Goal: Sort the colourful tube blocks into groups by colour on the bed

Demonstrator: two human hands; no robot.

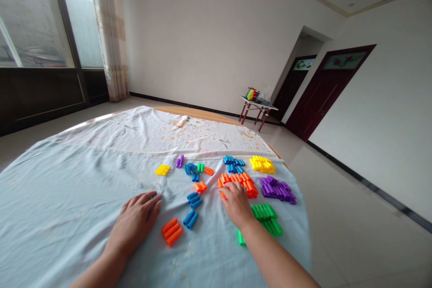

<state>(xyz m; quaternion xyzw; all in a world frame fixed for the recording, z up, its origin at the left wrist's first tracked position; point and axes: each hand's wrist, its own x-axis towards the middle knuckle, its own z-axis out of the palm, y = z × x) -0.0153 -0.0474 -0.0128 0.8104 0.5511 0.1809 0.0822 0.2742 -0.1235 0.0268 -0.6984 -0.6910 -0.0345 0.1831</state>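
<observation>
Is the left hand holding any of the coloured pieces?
No, the left hand lies flat and open on the light blue cloth, with the nearest orange pieces lying apart beside it.

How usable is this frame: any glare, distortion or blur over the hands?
Head view: the window is blown out at top left, wide-angle bending curves the table edge, light on the cloth is soft and even, left hand and right hand look sharp.

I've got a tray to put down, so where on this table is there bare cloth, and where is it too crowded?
Bare cloth spreads left of the left hand, out to the table edge. A second patch runs behind the yellow pieces, toward the stained cloth. It is crowded around the right hand: orange pile, purple pile, green pile.
</observation>
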